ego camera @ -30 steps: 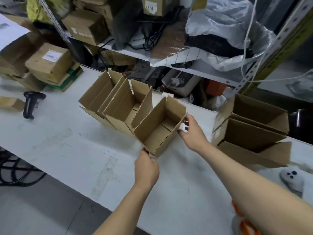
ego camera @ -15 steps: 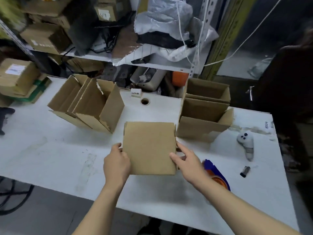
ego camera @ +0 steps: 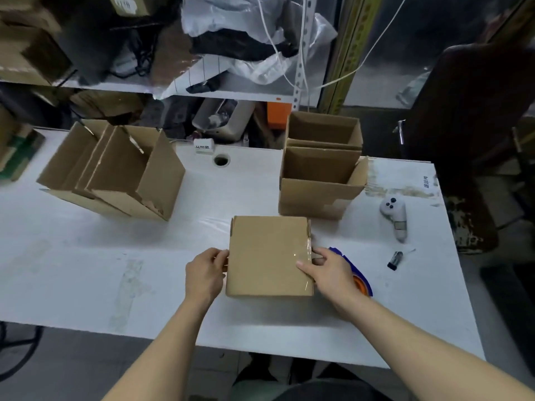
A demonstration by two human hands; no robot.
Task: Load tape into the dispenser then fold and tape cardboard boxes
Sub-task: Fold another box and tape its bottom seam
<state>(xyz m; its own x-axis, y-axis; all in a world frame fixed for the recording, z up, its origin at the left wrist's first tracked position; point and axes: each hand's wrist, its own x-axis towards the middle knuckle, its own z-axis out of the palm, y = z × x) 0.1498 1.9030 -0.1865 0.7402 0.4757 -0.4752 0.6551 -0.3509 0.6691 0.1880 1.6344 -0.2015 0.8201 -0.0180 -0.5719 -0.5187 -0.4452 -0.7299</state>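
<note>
Cardboard: a small brown cardboard box (ego camera: 269,256) sits flat side up on the white counter (ego camera: 86,256), between both hands. Left hand (ego camera: 204,273) grips its left edge, right hand (ego camera: 328,270) pinches the right edge. Risk, I'd guess: the box skids into the blue-and-orange tape dispenser (ego camera: 360,277) just beside it.

Box (ego camera: 267,256): matt brown cardboard, with a glossy clear tape strip (ego camera: 309,257) along its right edge. Table (ego camera: 86,261): smooth white top, scuffed. Tape dispenser (ego camera: 362,280): glossy blue and orange plastic.
</note>
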